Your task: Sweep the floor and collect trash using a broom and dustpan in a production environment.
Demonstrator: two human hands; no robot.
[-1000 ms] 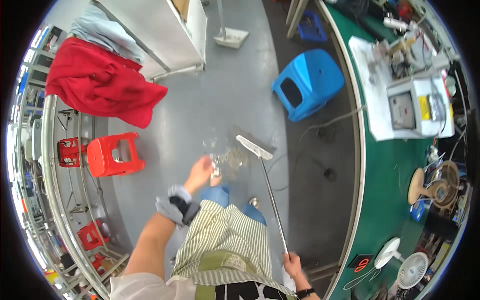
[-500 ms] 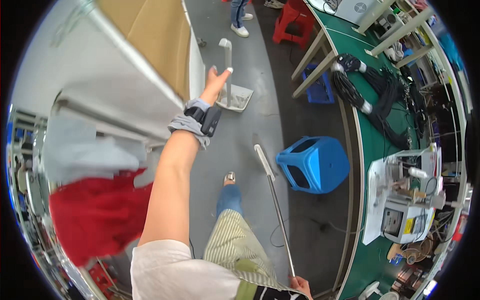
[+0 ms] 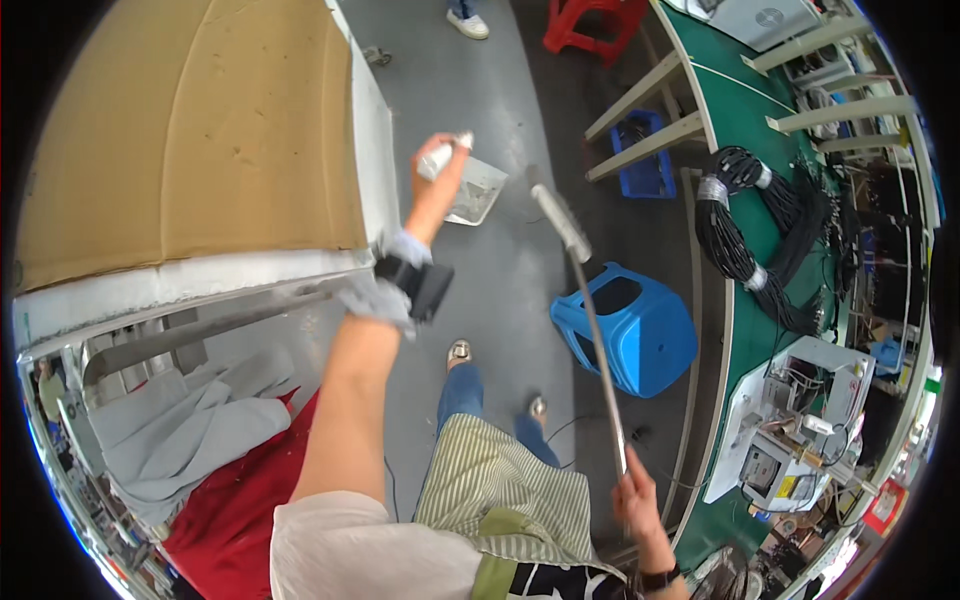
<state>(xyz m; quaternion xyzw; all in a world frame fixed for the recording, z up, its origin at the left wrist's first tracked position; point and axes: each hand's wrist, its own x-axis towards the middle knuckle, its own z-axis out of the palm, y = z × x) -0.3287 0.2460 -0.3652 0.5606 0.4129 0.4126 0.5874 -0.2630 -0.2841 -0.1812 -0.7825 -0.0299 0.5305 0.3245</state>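
My left hand (image 3: 436, 190), a black device strapped at its wrist, is stretched forward and closed around the white handle of a long-handled dustpan (image 3: 484, 184). The pan's tray is partly hidden behind the hand and forearm. On the right, my right hand (image 3: 637, 497) grips the metal stick of a long-handled broom (image 3: 604, 362). The broom's narrow white head, slightly blurred, points ahead, to the right of the dustpan and beyond the blue stool (image 3: 645, 335). Whether that head touches the floor I cannot tell.
A large cardboard-covered cart (image 3: 190, 130) stands at the left, with grey cloth (image 3: 190, 420) and red cloth (image 3: 255, 510) nearer me. A green workbench (image 3: 745, 300) with cable bundles runs along the right. Ahead are a red stool (image 3: 592, 25), a blue basket (image 3: 645, 160) and another person's shoe (image 3: 468, 25).
My right hand has come up and forward, carrying the broom head ahead past the blue stool. The dustpan's handle now leans toward me in my left hand. I have turned beside the cart.
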